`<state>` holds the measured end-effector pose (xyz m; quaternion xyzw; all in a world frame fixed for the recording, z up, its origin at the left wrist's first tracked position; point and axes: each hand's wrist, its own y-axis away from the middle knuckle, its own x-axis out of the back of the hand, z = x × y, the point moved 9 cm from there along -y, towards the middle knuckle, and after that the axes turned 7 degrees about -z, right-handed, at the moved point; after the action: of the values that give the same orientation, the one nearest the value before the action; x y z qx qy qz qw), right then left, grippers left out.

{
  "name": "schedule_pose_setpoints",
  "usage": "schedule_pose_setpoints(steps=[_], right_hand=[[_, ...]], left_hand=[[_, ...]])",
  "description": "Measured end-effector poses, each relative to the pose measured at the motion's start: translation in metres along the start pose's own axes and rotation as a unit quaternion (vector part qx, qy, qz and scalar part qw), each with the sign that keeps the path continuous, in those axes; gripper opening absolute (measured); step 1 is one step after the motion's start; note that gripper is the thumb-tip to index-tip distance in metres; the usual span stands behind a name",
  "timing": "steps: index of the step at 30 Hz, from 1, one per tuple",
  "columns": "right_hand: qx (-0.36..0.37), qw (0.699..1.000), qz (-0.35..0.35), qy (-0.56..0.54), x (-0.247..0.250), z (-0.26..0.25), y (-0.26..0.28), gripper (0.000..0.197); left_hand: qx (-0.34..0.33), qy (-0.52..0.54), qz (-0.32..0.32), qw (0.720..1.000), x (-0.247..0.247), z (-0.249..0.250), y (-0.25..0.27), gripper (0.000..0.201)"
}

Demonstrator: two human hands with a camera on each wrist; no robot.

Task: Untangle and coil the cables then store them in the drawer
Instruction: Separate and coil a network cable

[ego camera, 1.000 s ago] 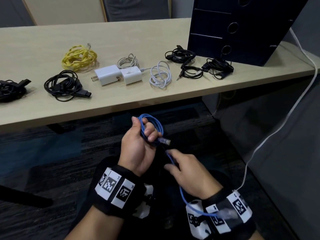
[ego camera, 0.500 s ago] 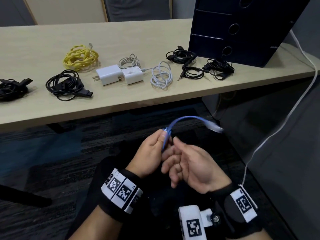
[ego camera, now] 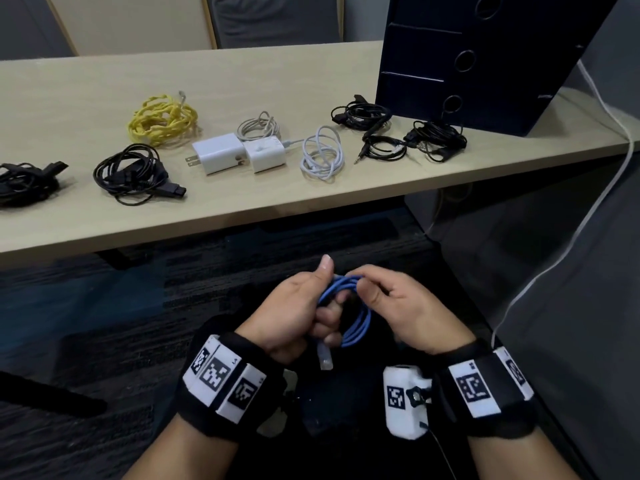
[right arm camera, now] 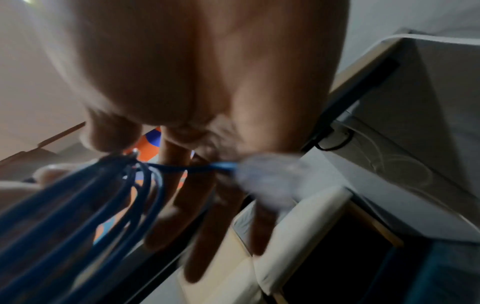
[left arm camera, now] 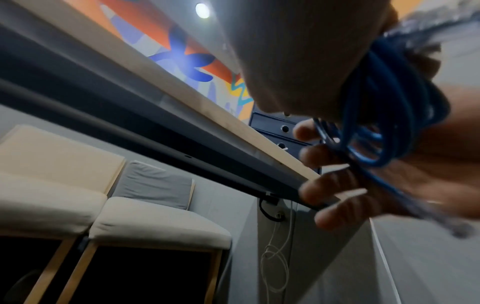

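Blue cable (ego camera: pixel 358 320), coiled, gripped by left hand (ego camera: pixel 294 317) and right hand (ego camera: pixel 405 310) below the table edge (ego camera: pixel 311 209).

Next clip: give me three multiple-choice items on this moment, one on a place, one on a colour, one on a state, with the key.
1. Where is the yellow cable?
A. on the table
B. on the floor
C. in a hand

2. What colour is the cable in the hands?
A. white
B. blue
C. black

3. How is that cable arranged?
A. stretched straight
B. knotted in a ball
C. gathered in loops

Key: 1 A, it lies on the table. 2 B, left hand and right hand hold the blue cable. 3 C, several loops hang between them.
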<state>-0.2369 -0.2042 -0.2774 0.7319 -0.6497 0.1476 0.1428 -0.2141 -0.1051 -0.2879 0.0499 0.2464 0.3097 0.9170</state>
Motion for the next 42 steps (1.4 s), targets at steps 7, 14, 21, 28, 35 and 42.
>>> schedule_pose_setpoints(steps=[7, 14, 21, 28, 35, 42], right_hand=[[-0.016, 0.995, 0.09, -0.032, -0.008, 0.007, 0.004, 0.019], [-0.017, 0.972, 0.228, 0.051, 0.011, 0.002, 0.014, 0.026], [-0.056, 0.992, 0.075, -0.083, -0.006, 0.014, 0.012, 0.024], [-0.114, 0.993, -0.037, 0.001, -0.002, 0.029, 0.028, 0.022], [-0.123, 0.927, 0.174, -0.308, 0.004, 0.04, 0.024, 0.024], [-0.142, 0.869, 0.1, -0.463, -0.042, 0.037, 0.01, 0.012]], left_hand=[[-0.015, 0.055, 0.038, 0.998, 0.01, -0.002, -0.007, 0.059], [-0.144, -0.007, 0.106, 0.984, 0.013, 0.007, -0.006, 0.055], [-0.141, -0.024, 0.216, 0.966, 0.036, 0.012, 0.002, 0.034], [-0.131, 0.049, 0.227, 0.964, 0.051, 0.015, 0.007, 0.024], [-0.109, 0.138, 0.201, 0.964, 0.041, 0.001, -0.002, 0.03], [-0.129, 0.151, 0.221, 0.955, 0.045, 0.002, -0.004, 0.03]])
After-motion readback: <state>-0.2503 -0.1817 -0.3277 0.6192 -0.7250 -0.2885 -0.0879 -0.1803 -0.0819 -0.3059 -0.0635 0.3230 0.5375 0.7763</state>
